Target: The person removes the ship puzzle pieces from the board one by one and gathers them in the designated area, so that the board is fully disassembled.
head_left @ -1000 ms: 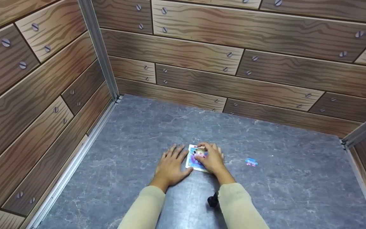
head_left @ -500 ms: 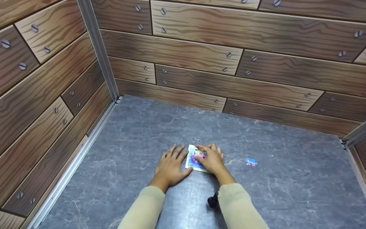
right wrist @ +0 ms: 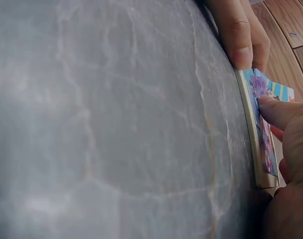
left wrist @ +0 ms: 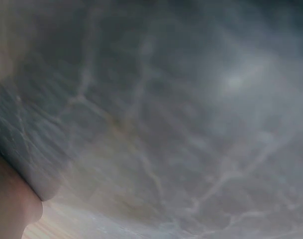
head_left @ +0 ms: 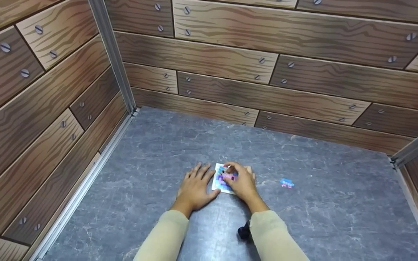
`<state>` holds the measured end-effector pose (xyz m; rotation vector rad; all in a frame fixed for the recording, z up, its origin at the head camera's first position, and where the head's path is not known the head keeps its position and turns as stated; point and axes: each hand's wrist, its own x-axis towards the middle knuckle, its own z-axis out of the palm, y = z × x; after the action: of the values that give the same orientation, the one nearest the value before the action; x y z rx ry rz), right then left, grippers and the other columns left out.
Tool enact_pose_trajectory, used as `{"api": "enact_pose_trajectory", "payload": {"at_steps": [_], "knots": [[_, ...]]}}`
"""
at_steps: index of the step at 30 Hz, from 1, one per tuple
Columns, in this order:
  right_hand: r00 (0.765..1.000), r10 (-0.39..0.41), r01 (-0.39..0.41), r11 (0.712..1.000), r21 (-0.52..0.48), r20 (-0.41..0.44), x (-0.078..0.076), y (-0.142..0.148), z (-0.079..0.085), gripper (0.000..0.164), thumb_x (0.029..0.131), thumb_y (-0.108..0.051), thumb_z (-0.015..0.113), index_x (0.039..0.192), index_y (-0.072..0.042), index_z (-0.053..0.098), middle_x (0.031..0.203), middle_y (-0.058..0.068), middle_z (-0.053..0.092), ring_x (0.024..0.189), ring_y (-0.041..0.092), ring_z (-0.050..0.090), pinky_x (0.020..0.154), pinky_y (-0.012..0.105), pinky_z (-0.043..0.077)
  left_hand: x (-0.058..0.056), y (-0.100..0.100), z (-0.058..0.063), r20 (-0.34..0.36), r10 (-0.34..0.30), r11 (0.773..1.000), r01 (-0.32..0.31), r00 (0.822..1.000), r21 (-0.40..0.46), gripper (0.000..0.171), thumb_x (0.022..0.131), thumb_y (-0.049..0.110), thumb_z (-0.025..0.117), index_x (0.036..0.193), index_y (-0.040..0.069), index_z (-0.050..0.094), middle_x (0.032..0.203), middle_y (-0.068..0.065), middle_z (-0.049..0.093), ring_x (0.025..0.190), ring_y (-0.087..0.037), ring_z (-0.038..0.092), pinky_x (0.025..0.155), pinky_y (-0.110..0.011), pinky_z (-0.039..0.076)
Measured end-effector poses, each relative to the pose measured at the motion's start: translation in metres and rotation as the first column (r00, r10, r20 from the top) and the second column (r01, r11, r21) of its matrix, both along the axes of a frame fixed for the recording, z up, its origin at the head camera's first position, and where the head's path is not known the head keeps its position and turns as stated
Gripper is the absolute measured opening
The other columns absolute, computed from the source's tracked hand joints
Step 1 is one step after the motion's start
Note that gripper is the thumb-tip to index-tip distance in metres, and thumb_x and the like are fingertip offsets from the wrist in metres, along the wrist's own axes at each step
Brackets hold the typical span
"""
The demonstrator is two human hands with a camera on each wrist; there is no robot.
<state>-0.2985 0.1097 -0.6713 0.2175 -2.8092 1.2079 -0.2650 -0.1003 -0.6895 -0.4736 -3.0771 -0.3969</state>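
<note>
A small picture puzzle board (head_left: 218,185) with a white edge lies on the grey table, printed in blue, purple and pink. My left hand (head_left: 195,188) rests flat beside its left side, fingers spread, thumb at the near corner. From the right, my right hand (head_left: 243,183) reaches over the board with thumb and index finger bent toward each other over a puzzle piece. The right wrist view shows the right thumb (right wrist: 278,112) on the purple print, and a blue-and-yellow puzzle piece (right wrist: 280,92) tilted up from the board. The hand hides much of the board's right side.
A loose blue-and-pink puzzle piece (head_left: 287,183) lies on the table to the right. Near the right sleeve is a small black object (head_left: 244,232). Wood-patterned walls (head_left: 209,54) enclose the table at the back and sides.
My right index finger has lowered toward the board and then lifted and bent again, while the thumb stays over the print. The left hand and the loose piece have not moved.
</note>
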Motion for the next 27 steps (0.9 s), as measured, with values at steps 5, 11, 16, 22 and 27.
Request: {"api": "enact_pose_trajectory", "payload": {"at_steps": [5,11,16,22,27], "knots": [[0.999,-0.008,0.010,0.998,-0.068,0.034,-0.002,-0.003,0.000,0.039,0.090,-0.021,0.089,0.126,-0.027,0.075,0.103,-0.009,0.080,0.111,0.021,0.056,0.104,0.054,0.033,-0.001,-0.001,0.001,0.006,0.003,1.000,-0.003,1.000,-0.002,0.083,0.100,0.082,0.041,0.167,0.033,0.042,0.180,0.005,0.031,0.170,-0.030,0.023,0.132,-0.063,0.031],[0.998,-0.041,0.045,0.995,-0.085,0.048,-0.003,-0.010,0.003,0.038,0.088,-0.020,0.090,0.124,-0.022,0.076,0.101,-0.006,0.082,0.112,0.024,0.058,0.104,0.056,0.032,-0.001,0.000,0.001,0.001,0.002,1.000,-0.002,1.000,-0.002,0.082,0.100,0.081,0.043,0.166,0.033,0.042,0.180,0.005,0.031,0.170,-0.029,0.023,0.132,-0.063,0.031],[0.996,-0.080,0.081,0.997,-0.012,0.047,-0.002,-0.013,0.004,0.040,0.090,-0.019,0.088,0.128,-0.025,0.075,0.100,-0.009,0.080,0.111,0.022,0.057,0.104,0.054,0.032,-0.002,0.002,0.002,-0.013,-0.003,1.000,0.003,1.000,0.004,0.082,0.099,0.081,0.043,0.166,0.034,0.042,0.179,0.005,0.033,0.170,-0.030,0.024,0.131,-0.063,0.033],[0.998,-0.063,0.063,0.998,-0.003,-0.003,0.000,-0.013,0.002,0.043,0.089,-0.018,0.088,0.130,-0.027,0.075,0.097,-0.010,0.078,0.108,0.022,0.058,0.101,0.053,0.033,0.000,0.002,0.003,0.000,-0.007,1.000,0.007,1.000,0.006,0.081,0.101,0.080,0.041,0.167,0.034,0.041,0.180,0.005,0.031,0.170,-0.030,0.023,0.130,-0.064,0.034],[0.998,-0.046,0.048,0.998,0.029,-0.050,0.001,-0.015,-0.001,0.048,0.090,-0.017,0.087,0.135,-0.025,0.075,0.097,-0.007,0.075,0.106,0.023,0.057,0.098,0.053,0.034,-0.001,0.001,0.000,-0.010,-0.006,1.000,0.006,1.000,0.004,0.080,0.101,0.081,0.041,0.166,0.034,0.042,0.180,0.005,0.031,0.170,-0.030,0.024,0.130,-0.063,0.035]]}}
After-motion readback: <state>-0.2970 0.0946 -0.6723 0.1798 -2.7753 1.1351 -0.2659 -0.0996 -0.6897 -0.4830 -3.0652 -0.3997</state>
